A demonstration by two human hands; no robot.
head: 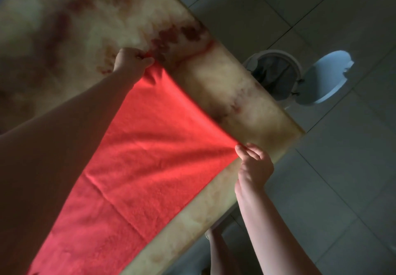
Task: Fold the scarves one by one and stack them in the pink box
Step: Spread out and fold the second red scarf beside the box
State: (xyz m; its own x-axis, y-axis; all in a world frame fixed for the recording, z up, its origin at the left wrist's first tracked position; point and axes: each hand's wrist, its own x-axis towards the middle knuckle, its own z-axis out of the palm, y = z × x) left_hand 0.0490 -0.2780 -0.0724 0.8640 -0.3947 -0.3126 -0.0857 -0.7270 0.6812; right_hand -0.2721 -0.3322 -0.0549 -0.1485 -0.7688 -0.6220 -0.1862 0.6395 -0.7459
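A red scarf [147, 146] lies stretched flat across the marbled table [246, 94], running from the lower left toward the middle. My left hand [131, 60] pinches its far corner out over the table. My right hand [254, 162] pinches the other end corner near the table's right edge. The end edge of the scarf is pulled taut between the two hands. A crease crosses the cloth in the lower part. The pink box is not in view.
The table's edge runs diagonally from top centre to bottom centre, with tiled floor [342, 189] beyond it. A white open-lid bin [276, 71] stands on the floor beside the table. My legs show below the table edge.
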